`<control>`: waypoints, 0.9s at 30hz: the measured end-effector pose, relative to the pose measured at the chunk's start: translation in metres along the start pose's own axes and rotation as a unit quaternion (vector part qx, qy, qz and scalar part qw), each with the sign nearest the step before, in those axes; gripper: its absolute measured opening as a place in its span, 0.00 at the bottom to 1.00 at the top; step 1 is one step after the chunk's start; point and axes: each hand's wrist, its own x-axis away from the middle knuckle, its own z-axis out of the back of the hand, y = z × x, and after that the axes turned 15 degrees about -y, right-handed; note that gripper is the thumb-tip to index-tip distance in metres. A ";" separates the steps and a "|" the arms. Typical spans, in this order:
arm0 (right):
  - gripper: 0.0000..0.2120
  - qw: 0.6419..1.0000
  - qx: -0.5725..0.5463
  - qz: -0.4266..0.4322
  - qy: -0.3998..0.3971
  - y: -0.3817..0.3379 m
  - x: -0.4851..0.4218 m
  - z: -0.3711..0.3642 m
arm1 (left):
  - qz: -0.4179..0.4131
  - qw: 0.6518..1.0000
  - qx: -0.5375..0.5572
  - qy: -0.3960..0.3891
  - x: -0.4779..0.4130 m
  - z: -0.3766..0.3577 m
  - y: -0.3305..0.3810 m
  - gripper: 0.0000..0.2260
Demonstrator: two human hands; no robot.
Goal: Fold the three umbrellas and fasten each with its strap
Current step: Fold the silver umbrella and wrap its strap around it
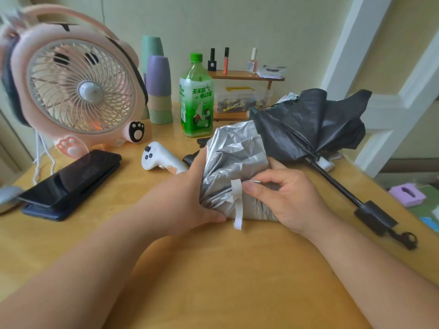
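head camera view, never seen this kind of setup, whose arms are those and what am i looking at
No machine here: a person wears a camera on the head, looking down at their own bare arms. The left hand grips a bunched silver umbrella on a wooden table, and the right hand pinches its folds beside the white strap, which hangs loose. A black umbrella lies half collapsed to the right. Behind are a pink fan, a dark phone, a white controller and a green bottle.
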 end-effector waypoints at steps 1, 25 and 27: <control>0.04 1.000 -0.007 -0.004 0.009 0.000 -0.001 0.000 | 0.004 1.000 -0.005 0.024 -0.002 -0.002 0.001 0.54; 0.04 0.996 0.045 -0.064 0.050 0.002 -0.008 0.000 | 0.097 0.992 -0.071 -0.021 0.016 0.012 0.013 0.14; 0.04 0.995 0.051 -0.068 0.053 0.001 -0.008 0.000 | 0.103 0.994 -0.045 -0.005 0.014 0.007 0.014 0.15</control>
